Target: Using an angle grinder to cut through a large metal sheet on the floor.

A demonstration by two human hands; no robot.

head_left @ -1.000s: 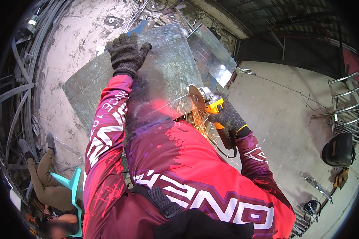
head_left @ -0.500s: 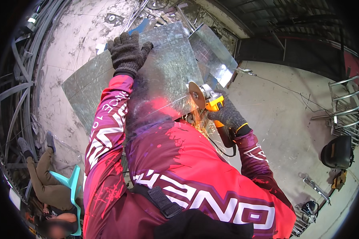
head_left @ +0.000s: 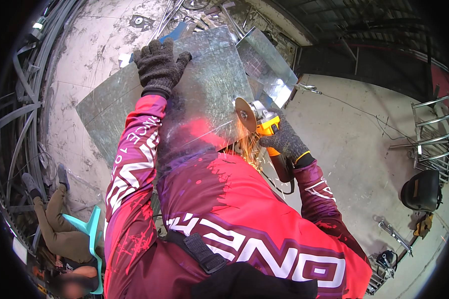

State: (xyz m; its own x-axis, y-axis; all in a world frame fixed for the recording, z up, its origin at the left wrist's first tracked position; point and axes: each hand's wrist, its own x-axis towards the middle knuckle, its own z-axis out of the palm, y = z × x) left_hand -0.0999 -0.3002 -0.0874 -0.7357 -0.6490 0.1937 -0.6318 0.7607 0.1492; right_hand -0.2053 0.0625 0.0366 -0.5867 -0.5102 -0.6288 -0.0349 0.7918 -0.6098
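A large galvanized metal sheet (head_left: 209, 74) lies in front of me, its near edge close to my torso. My left hand (head_left: 159, 67), in a dark knit glove, rests flat on the sheet's far left part with fingers spread. In my right hand (head_left: 289, 139), also gloved, is a yellow and black angle grinder (head_left: 268, 125). Its brown cutting disc (head_left: 245, 114) meets the sheet's right edge, and orange sparks (head_left: 247, 147) spray down toward me. A thin bright line runs across the sheet from the disc. The grinder's cord hangs below my right wrist.
Another shiny metal sheet (head_left: 269, 65) lies at the far right. Metal bars (head_left: 35, 74) are piled along the left. A person (head_left: 67, 234) sits on a turquoise chair (head_left: 92, 229) at lower left. On the right are a metal frame (head_left: 431, 134) and a black welding helmet (head_left: 421, 190).
The grinder and right hand have barely shifted; the spark spray looks a little different. My left hand stays on the sheet.
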